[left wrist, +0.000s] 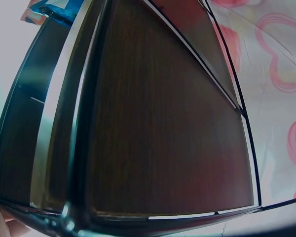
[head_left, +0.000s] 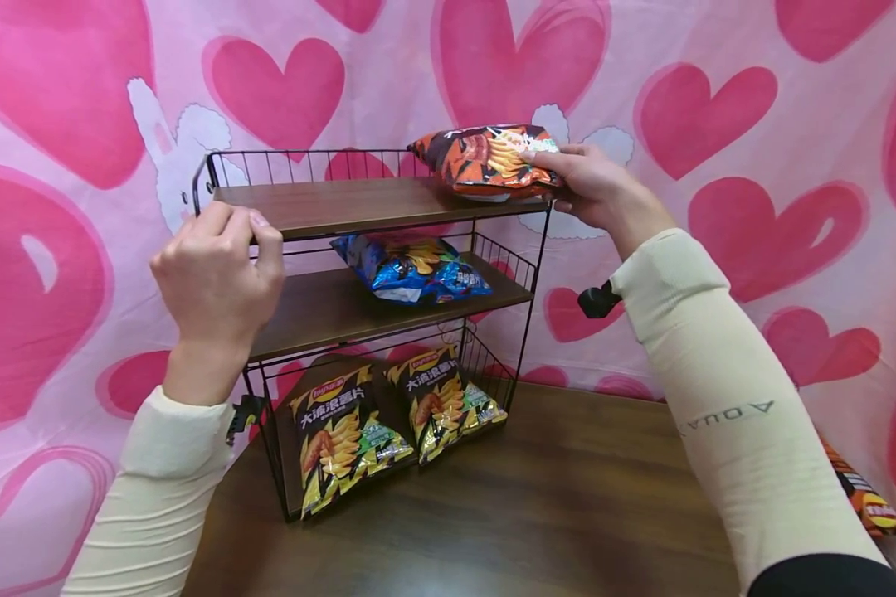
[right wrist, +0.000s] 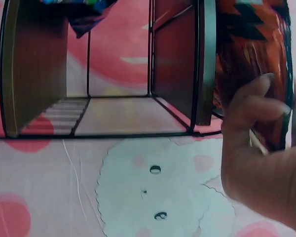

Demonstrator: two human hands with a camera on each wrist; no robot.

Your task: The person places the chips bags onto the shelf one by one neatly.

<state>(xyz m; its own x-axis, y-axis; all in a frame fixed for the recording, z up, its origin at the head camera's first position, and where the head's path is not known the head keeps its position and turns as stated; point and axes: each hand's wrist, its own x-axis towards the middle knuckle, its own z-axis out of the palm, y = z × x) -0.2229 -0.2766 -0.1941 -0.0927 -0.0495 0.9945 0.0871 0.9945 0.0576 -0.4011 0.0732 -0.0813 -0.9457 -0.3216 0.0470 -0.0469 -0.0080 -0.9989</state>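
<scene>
An orange-and-black chip bag (head_left: 485, 162) lies tilted at the right end of the three-tier rack's (head_left: 328, 203) top shelf. My right hand (head_left: 601, 186) pinches the bag's right end, fingers and thumb on it, and the right wrist view shows the hand (right wrist: 256, 143) beside the shelf's edge. At the rack's front left corner, my left hand (head_left: 220, 274) has its fingers curled round the frame by the top shelf. Only a sliver of that hand (left wrist: 5, 222) enters the left wrist view.
On the middle shelf lies a blue chip bag (head_left: 426, 269). Two black-and-yellow chip bags (head_left: 336, 439) lean side by side on the bottom tier. Another orange bag (head_left: 874, 502) sits at the far right, partly behind my right sleeve. A heart-patterned cloth (head_left: 776, 332) hangs behind.
</scene>
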